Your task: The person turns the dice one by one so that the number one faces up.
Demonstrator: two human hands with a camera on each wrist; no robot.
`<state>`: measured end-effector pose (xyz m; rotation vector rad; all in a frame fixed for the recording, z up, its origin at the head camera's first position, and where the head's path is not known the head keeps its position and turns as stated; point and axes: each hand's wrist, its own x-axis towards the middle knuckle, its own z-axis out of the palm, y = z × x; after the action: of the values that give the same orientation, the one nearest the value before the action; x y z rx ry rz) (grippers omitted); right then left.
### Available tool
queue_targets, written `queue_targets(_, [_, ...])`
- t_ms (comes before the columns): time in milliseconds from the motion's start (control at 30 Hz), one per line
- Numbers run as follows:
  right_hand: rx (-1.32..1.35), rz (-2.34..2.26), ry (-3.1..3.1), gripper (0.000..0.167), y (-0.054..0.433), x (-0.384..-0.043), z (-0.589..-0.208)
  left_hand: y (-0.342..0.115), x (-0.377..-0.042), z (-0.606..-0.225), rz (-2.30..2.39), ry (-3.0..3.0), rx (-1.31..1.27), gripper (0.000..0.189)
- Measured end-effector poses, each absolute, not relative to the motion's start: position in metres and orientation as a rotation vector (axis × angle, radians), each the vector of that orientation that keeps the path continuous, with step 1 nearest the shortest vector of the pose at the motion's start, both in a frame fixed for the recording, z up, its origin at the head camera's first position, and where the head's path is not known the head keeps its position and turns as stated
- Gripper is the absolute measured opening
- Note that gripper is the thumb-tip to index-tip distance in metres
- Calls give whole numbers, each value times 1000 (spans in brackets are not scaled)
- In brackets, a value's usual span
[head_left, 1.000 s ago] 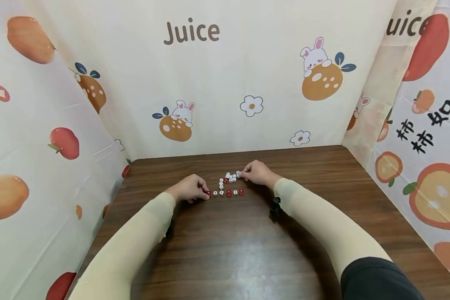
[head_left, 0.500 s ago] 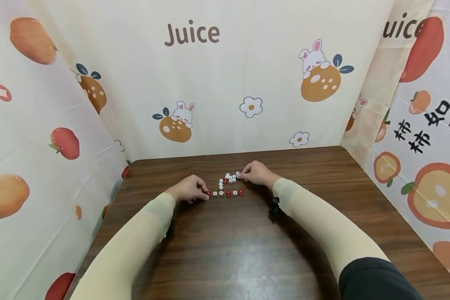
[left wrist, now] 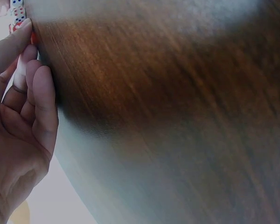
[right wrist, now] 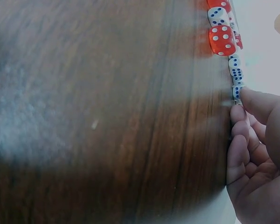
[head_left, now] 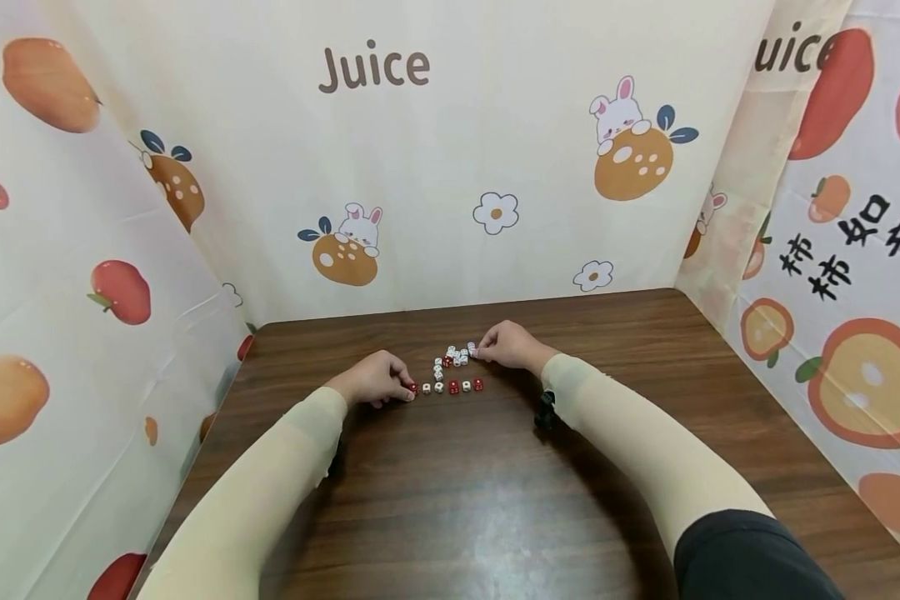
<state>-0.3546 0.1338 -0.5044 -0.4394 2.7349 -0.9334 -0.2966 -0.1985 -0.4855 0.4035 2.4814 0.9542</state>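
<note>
My left hand (head_left: 375, 379) is at the left end of a front row of small dice, thumb and finger pinching a red die (head_left: 414, 389). That row continues rightward with white and red dice, ending in a red die (head_left: 478, 385). Behind it, a cluster of mostly white dice (head_left: 452, 352) includes one red die (head_left: 447, 361). At the cluster's right end my right hand (head_left: 513, 345) pinches a white die (right wrist: 237, 92) between thumb and fingertip. The right wrist view shows a larger-looking red die (right wrist: 222, 41) nearer the camera.
Everything lies on a dark brown wooden table (head_left: 450, 483), toward its back edge. Printed cloth walls with fruit and rabbits, such as the back cloth (head_left: 270, 167), stand behind and at both sides. A black wrist device (head_left: 546, 411) hangs under the right wrist.
The head view has shifted slightly, so the scene sits a little further left. Both hands keep nearly the same place among the dice and the same pinches.
</note>
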Motion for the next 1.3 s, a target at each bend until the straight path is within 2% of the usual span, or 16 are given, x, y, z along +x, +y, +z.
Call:
queue_targets(267, [-427, -925, 2739, 30, 133, -355, -503, -198, -297, -485, 956, 2485, 402, 9])
queue_targets(667, [-436, -948, 2714, 23, 133, -354, -503, -201, -297, -486, 927, 2501, 383, 9])
queue_targets(900, [-418, -914, 2737, 49, 137, -369, -517, -198, -299, -488, 947, 2482, 391, 8])
queue_targets(1167, [-388, -955, 2726, 30, 132, -353, -502, -197, -298, -486, 939, 2503, 391, 8])
queue_targets(1300, [-379, -949, 2729, 31, 132, -352, -502, -196, -297, -485, 935, 2496, 385, 8])
